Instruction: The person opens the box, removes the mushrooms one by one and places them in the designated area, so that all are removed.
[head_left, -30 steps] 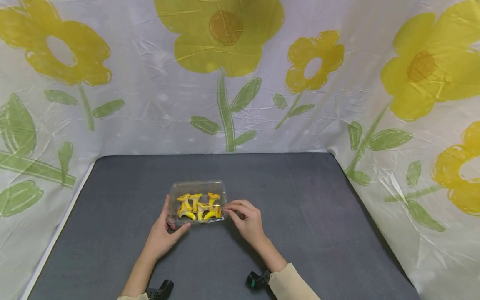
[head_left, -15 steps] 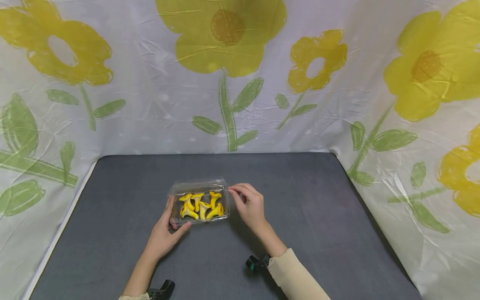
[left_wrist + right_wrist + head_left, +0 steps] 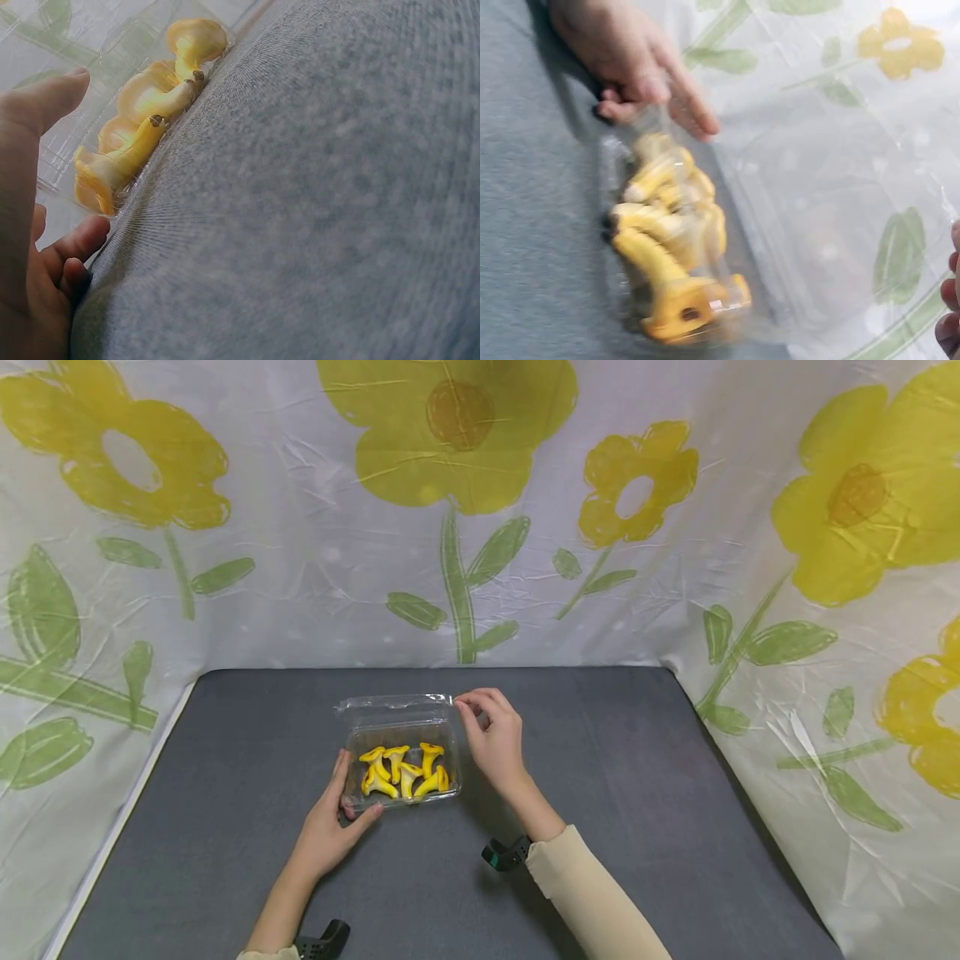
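Note:
A clear plastic clamshell container (image 3: 456,781) stands on the dark grey table with several yellow chanterelle mushrooms (image 3: 408,775) lying in it. Its hinged lid (image 3: 397,714) is raised and tilts back toward the far side. My left hand (image 3: 330,827) holds the near left corner, thumb along the front and fingers at the left side. The right hand (image 3: 495,735) pinches the lid's right corner between thumb and fingers. In the left wrist view, thumb and fingers of the left hand (image 3: 52,262) spread beside the container. Only fingertips (image 3: 949,292) of the right hand show in the right wrist view.
The dark grey tabletop (image 3: 637,777) spreads around the container. A white cloth backdrop (image 3: 300,527) printed with yellow flowers hangs behind and along both sides. Each wrist carries a black strap device (image 3: 506,853).
The right hand has moved up and away from the front, swinging the lid up and back. The container has shifted slightly right, with the left hand staying at its corner.

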A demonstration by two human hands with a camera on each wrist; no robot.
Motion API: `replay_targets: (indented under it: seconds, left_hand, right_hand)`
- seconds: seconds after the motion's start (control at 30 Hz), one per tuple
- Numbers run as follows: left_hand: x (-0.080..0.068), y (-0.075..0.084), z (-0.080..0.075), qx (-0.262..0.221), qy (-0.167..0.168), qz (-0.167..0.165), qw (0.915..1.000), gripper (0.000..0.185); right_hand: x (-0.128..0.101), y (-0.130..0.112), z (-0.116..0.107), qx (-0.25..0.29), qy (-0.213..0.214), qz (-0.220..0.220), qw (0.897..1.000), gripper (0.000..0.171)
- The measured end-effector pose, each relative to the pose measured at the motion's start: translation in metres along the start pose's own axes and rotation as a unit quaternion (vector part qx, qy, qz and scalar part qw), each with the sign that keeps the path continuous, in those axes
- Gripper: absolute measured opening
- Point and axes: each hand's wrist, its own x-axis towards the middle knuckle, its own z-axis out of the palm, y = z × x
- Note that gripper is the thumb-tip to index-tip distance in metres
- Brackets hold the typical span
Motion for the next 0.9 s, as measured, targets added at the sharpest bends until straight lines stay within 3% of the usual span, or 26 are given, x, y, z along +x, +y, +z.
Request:
replay_targets:
  seconds: [0.57,0.9]
  left_hand:
    - [0.001,0.001,-0.001,-0.005,-0.002,-0.007,1.0,0.101]
    - [0.0,0.002,-0.001,-0.001,0.004,-0.005,1.0,0.101]
  right_hand:
    - [0.052,0.013,0.019,0.01,-0.036,0.115,0.993,0.019]
    - [0.057,0.028,0.035,0.02,-0.035,0.172,0.984,0.021]
